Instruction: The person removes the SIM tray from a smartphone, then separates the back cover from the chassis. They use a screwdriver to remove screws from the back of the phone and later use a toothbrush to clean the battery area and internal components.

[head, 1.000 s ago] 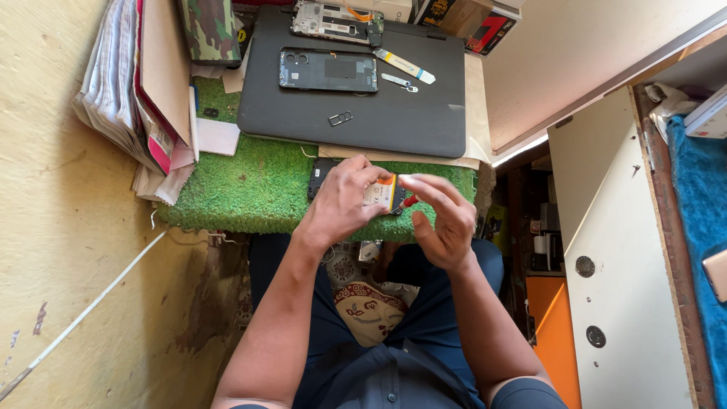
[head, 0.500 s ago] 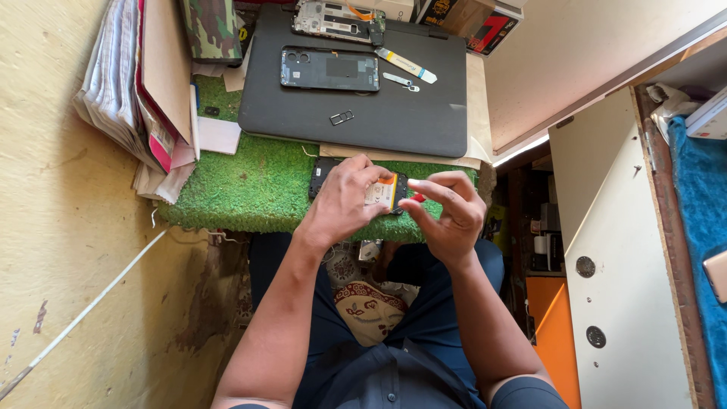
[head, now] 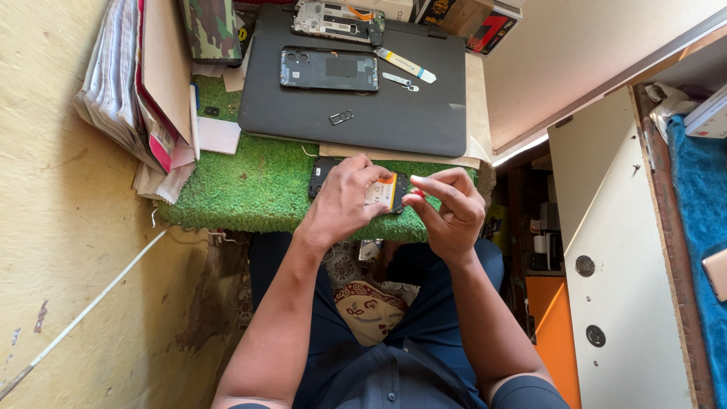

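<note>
The left hand (head: 344, 201) grips an opened black phone body with its pale battery (head: 381, 191); the right hand (head: 448, 212) pinches something small and red (head: 416, 194) just beside it.

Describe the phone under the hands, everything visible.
The phone lies flat on the green turf mat, near its front edge. It is dark-framed and opened, showing a pale battery with an orange edge. The left hand covers most of it; the right hand pinches at its right end. The rest is hidden.
</note>
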Demonstrator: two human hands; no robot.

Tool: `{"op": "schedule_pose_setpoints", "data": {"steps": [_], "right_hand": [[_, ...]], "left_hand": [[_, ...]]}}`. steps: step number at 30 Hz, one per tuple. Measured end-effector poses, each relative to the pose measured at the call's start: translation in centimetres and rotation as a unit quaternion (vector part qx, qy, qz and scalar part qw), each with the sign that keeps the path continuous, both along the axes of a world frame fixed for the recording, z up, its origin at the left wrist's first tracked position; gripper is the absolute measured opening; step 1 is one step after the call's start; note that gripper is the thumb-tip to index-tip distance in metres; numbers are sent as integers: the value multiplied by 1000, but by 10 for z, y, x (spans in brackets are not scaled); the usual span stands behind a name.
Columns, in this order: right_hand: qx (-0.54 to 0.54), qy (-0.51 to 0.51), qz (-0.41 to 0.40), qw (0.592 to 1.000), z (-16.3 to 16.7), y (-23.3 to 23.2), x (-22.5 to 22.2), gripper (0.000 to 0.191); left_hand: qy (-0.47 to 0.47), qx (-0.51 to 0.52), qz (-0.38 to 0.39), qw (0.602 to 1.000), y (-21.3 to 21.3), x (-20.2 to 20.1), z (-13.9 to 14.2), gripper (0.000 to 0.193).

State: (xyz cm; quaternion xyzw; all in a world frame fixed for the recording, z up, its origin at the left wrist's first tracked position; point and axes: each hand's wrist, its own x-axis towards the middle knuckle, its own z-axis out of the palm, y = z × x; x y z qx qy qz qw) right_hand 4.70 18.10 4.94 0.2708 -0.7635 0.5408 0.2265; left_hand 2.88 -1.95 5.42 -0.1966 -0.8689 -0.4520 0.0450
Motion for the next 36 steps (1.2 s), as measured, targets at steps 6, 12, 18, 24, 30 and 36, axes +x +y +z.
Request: {"op": "schedule_pose_setpoints", "data": {"steps": [6, 12, 18, 24, 30, 36], "right_hand": [[-75, -87, 122, 986, 3, 4, 2, 30], [-25, -27, 38, 999, 2, 0, 0, 33], [-80, -48, 51, 994, -1, 2, -1, 30], [-115, -35, 57, 991, -2, 4, -4, 29], [-94, -43, 20, 994, 8, 19, -8, 28], [74, -142, -41, 986, 23, 26, -18, 32]], "left_hand": [[-5, -7, 2, 1000, -1, 0, 1, 47], [-3, -20, -1, 1000, 2, 0, 0, 39], [-3, -38, -16, 999, 4, 6, 2, 19], [32, -77, -23, 996, 12, 9, 1, 14], [67, -92, -9, 993, 21, 14, -5, 10], [80, -100, 6, 992, 27, 13, -12, 10]]}}
